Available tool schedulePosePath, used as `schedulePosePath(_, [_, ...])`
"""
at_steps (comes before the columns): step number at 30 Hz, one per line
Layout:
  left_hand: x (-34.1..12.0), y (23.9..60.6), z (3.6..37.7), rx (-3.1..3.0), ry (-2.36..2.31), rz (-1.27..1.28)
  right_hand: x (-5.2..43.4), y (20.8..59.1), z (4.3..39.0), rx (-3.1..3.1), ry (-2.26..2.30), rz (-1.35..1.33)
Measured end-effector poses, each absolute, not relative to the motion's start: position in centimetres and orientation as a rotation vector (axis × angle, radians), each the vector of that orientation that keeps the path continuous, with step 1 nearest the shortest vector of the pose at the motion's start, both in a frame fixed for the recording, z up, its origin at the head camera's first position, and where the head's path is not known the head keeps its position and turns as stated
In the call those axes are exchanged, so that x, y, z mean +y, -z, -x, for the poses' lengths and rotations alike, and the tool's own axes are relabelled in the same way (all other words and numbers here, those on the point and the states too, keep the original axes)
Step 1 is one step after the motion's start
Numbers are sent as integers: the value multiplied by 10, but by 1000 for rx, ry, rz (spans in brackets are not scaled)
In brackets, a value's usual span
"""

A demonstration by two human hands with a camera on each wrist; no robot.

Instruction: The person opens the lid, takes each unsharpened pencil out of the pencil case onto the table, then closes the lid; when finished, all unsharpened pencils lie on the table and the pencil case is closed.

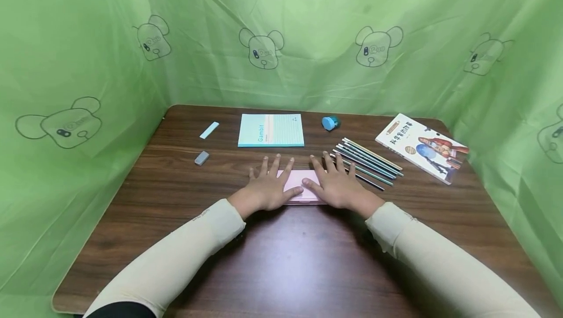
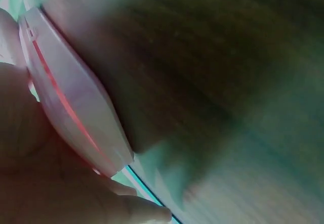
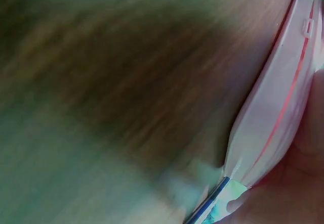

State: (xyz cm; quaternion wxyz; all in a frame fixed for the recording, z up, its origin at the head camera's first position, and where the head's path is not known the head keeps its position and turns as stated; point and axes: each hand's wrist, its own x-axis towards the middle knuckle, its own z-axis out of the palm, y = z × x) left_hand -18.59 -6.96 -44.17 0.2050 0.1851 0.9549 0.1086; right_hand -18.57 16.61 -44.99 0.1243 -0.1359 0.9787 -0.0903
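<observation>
Both hands, left hand (image 1: 267,188) and right hand (image 1: 337,186), lie flat with fingers spread on the flat pink plastic pencil case (image 1: 301,181) on the dark wooden tabletop (image 1: 286,254), beside loose pencils (image 1: 367,161).

Notebook (image 1: 270,130), sharpener (image 1: 330,122), pencils (image 1: 368,161), storybook (image 1: 422,148), two erasers (image 1: 202,158)

Tabletop (image 1: 286,259): dark wood-grain veneer, smooth, faint sheen. Pencil case (image 1: 303,181): pink plastic, smooth, satin; seam line visible at wrist views. Notebook (image 1: 270,130): pale blue paper cover, matt. Book (image 1: 422,148): glossy printed cover. Eraser (image 1: 202,158): grey, matt, rubbery. Backdrop (image 1: 88,39): green thin cloth, creased, slightly shiny. Sleeves (image 1: 176,264): cream knit fabric.
</observation>
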Motion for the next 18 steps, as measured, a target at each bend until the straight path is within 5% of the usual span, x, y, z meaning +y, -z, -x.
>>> schedulePosePath(18, [-70,438,186,2658,-292,-519,164,453,187,2870,222,377])
